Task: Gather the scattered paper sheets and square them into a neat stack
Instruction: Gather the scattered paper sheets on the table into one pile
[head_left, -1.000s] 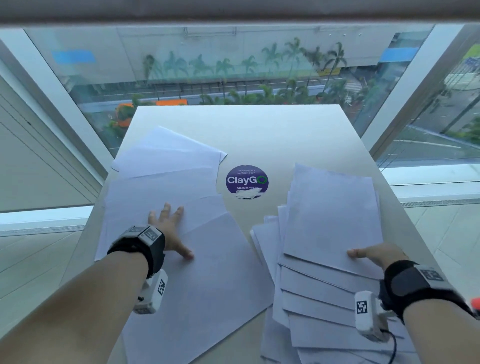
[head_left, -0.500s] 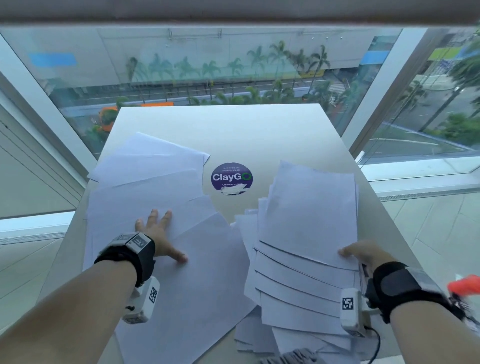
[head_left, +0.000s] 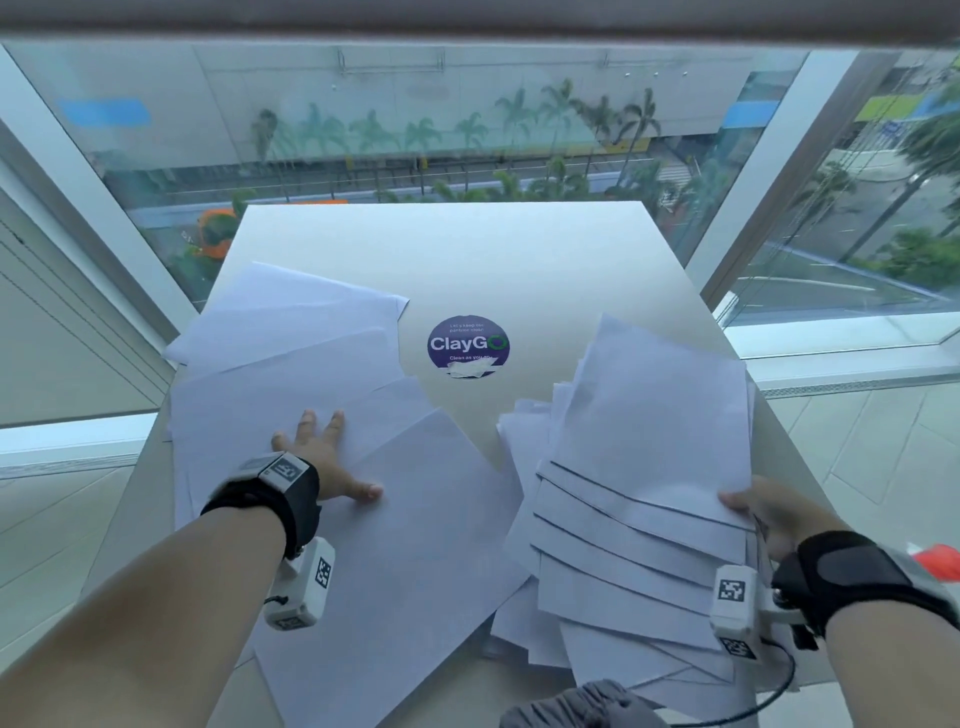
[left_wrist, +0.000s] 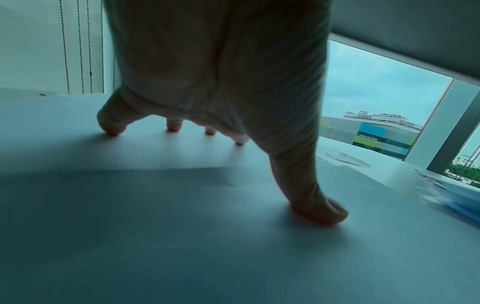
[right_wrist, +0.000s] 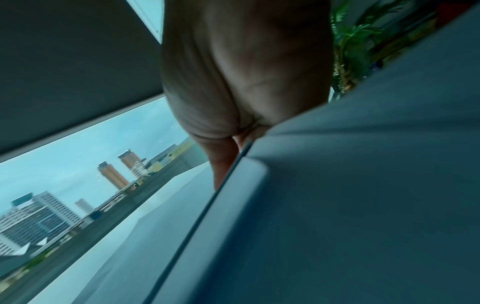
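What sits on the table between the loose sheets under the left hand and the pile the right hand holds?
Nothing raised: only bare white tabletop separates the spread white paper sheets under the left hand from the fanned pile in the right hand.

A table (head_left: 519, 249) is standing in front of the person, its far edge against a window (head_left: 415, 130). Loose sheets (head_left: 291, 374) are lying overlapped on the table's left half, with the left hand (head_left: 324, 457) resting flat on them. A fanned pile of sheets (head_left: 639, 493) is lying on the right half, the right hand (head_left: 774, 514) holding its right edge. A round sticker (head_left: 467, 345) is sitting between the two groups, toward the middle.
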